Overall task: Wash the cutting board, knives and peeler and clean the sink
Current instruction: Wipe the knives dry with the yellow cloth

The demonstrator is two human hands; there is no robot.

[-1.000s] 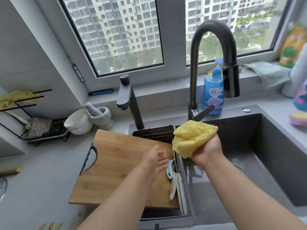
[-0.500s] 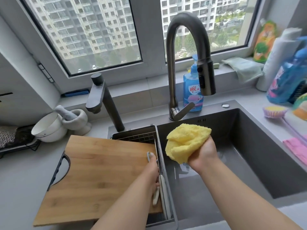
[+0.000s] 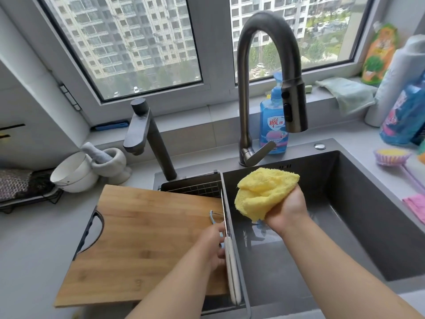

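Observation:
A bamboo cutting board [image 3: 149,238] lies across the sink's left side and the counter. At its right edge a light blue peeler [image 3: 213,216] lies with its head pointing away, beside white-handled knives [image 3: 232,275] standing on edge along the basin divider. My left hand [image 3: 212,246] is down on the board's right edge with fingers curled around the peeler's handle. My right hand [image 3: 286,212] grips a bunched yellow cloth [image 3: 262,194] above the dark sink basin [image 3: 358,222].
A tall arched faucet [image 3: 269,54] hangs over the basin, with a shorter tap [image 3: 147,137] to its left above a wire drain basket [image 3: 195,186]. A blue soap bottle [image 3: 273,125] stands behind. White bowls [image 3: 73,173] and a mortar [image 3: 108,162] sit at the left; bottles, a scrubber [image 3: 392,156] and a pink cloth [image 3: 415,206] at the right.
My left hand has come down from open above the peeler onto its handle at the board's right edge. The view has swung right; my right hand still holds the cloth over the basin.

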